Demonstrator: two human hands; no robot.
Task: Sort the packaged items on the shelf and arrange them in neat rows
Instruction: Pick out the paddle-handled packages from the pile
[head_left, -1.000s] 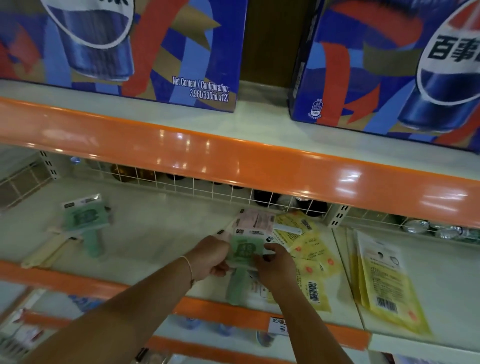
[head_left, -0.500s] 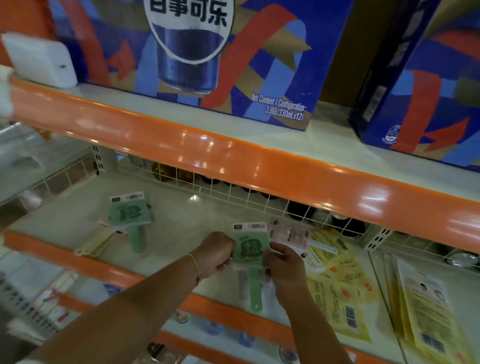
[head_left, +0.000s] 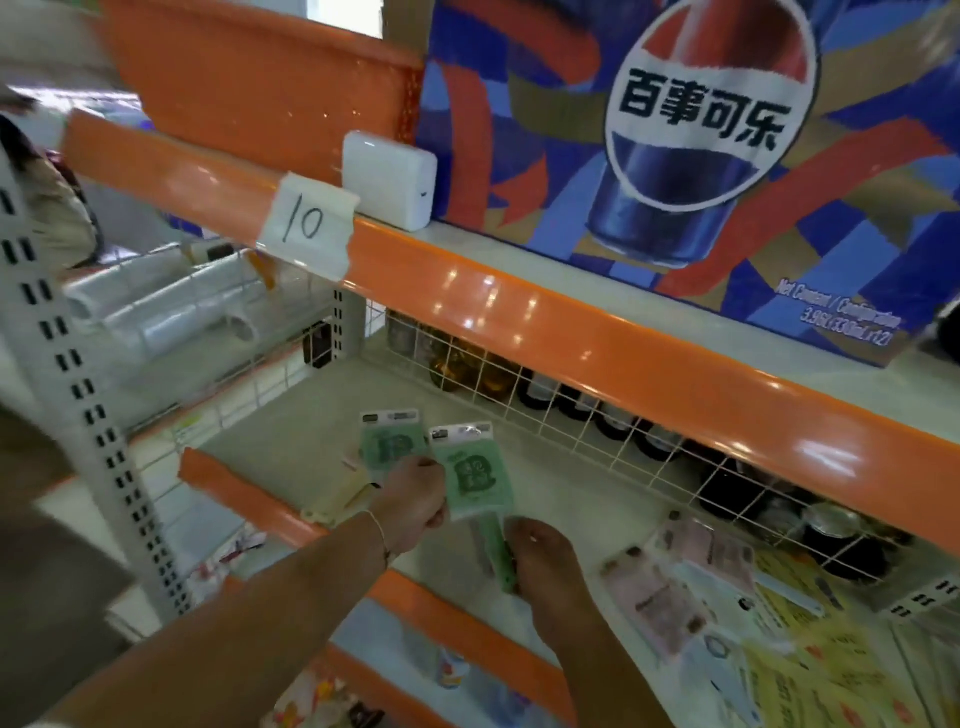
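green packaged item (head_left: 480, 480) is held just above the shelf (head_left: 571, 499): my right hand (head_left: 540, 558) pinches its thin handle end, my left hand (head_left: 415, 501) grips its card edge. i judge it light, flat, slippery in film, best held by the stiff card. a matching green pack (head_left: 387, 441) lies just beyond my left fingers, pink packs (head_left: 670, 587) just right of my right fingers.

Pale shelf (head_left: 561, 499) carries green packets (head_left: 387, 441), pink packets (head_left: 660, 603), yellow packets (head_left: 831, 670)

Two green packaged items (head_left: 475, 475) side by side on shelf (head_left: 571, 499)

Two green packs (head_left: 480, 475), two hands (head_left: 415, 501)
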